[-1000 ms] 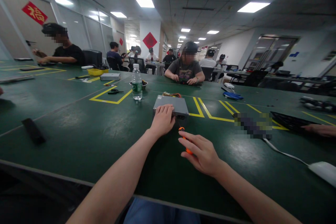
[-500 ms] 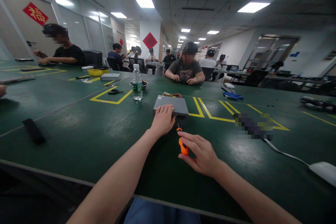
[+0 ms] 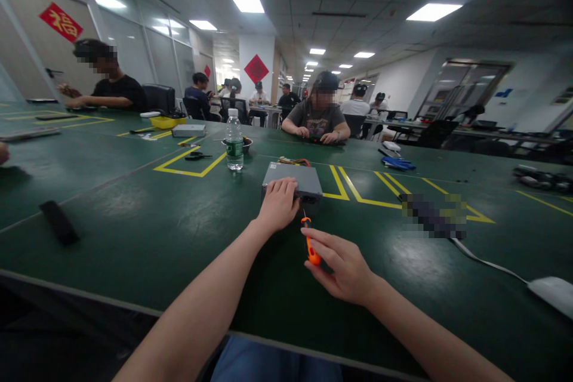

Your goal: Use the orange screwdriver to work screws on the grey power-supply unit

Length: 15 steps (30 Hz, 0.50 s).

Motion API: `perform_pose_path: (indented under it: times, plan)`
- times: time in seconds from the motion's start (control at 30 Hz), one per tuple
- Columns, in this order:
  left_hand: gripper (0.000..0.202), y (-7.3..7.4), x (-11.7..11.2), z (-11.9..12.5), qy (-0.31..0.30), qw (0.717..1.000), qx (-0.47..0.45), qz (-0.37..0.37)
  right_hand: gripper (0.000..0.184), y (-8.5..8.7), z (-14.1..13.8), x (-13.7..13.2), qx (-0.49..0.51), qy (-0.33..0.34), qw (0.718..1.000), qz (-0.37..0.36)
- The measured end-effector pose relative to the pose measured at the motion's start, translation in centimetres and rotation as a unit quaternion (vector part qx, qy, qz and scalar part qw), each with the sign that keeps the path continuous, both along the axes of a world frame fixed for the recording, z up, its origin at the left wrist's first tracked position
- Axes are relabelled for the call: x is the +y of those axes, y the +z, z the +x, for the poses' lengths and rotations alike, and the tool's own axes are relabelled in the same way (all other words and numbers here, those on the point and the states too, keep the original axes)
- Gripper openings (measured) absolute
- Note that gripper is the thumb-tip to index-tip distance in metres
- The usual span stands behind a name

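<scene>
A grey computer power supply unit (image 3: pixel 293 176) lies on the green table, with coloured cables coming out at its back and a socket on the side facing me. My left hand (image 3: pixel 280 202) grips its near left part, fingers over the top and thumb by the front edge. An orange and black screwdriver (image 3: pixel 312 249) is held between the thumb and fingers of my right hand (image 3: pixel 342 264). Its thin shaft points up toward the front side of the unit, near the socket. Whether the tip touches the unit or a screw is too small to tell.
Behind the unit, to the left, a water bottle (image 3: pixel 234 140) stands before a bowl (image 3: pixel 246 142). At left lies a black strip (image 3: pixel 58 222). To the right are a dark blurred object (image 3: pixel 427 215) with a white cable and blue gloves (image 3: pixel 397 163). A person (image 3: pixel 319 113) sits opposite.
The screwdriver handle has turned a little between my right fingers, which have shifted slightly. My left hand and the power supply unit have stayed in place.
</scene>
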<state>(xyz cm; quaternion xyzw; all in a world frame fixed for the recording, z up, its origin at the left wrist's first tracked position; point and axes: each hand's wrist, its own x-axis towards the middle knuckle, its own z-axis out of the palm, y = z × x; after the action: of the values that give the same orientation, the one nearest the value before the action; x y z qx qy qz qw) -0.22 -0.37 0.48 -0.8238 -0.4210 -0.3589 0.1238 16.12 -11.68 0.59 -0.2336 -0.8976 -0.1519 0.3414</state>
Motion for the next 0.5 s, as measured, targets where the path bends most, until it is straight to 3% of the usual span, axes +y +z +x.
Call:
perform_pose_path:
  times: [0.27, 0.4, 0.5]
  plan:
    - [0.029, -0.05, 0.01, 0.05, 0.002, 1.0, -0.001, -0.005, 0.034, 0.21, 0.07, -0.23, -0.056, -0.011, 0.998, -0.02]
    - [0.03, -0.08, 0.02, 0.03, 0.0, 1.0, 0.002, -0.001, 0.031, 0.05, 0.18, 0.04, -0.008, -0.011, 1.0, 0.008]
    - [0.031, -0.06, 0.02, 0.04, 0.004, 1.0, 0.003, -0.005, 0.033, -0.11, 0.27, 0.15, 0.03, 0.003, 1.0, -0.01]
